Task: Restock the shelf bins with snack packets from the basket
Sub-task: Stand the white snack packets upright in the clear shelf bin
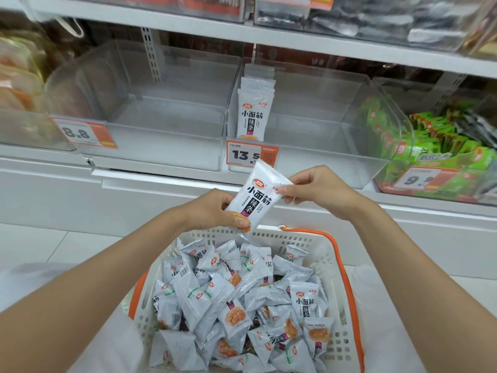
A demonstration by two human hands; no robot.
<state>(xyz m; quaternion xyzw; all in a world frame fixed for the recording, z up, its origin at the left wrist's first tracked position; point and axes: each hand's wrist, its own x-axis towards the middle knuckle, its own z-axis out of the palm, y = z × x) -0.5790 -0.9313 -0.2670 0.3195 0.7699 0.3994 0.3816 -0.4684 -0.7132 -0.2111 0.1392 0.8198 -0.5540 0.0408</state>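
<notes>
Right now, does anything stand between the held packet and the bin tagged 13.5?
Nothing visible blocks it. The left hand and right hand hold the packet just below the bin, whose upright packets occupy only its left side.

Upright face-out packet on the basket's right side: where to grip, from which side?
Pinch the upright packet by its flat crimped top edge, coming straight down from above. It stands with that edge free, its lower half wedged among other packets, and the basket wall close on its right, so a side approach looks blocked.
</notes>
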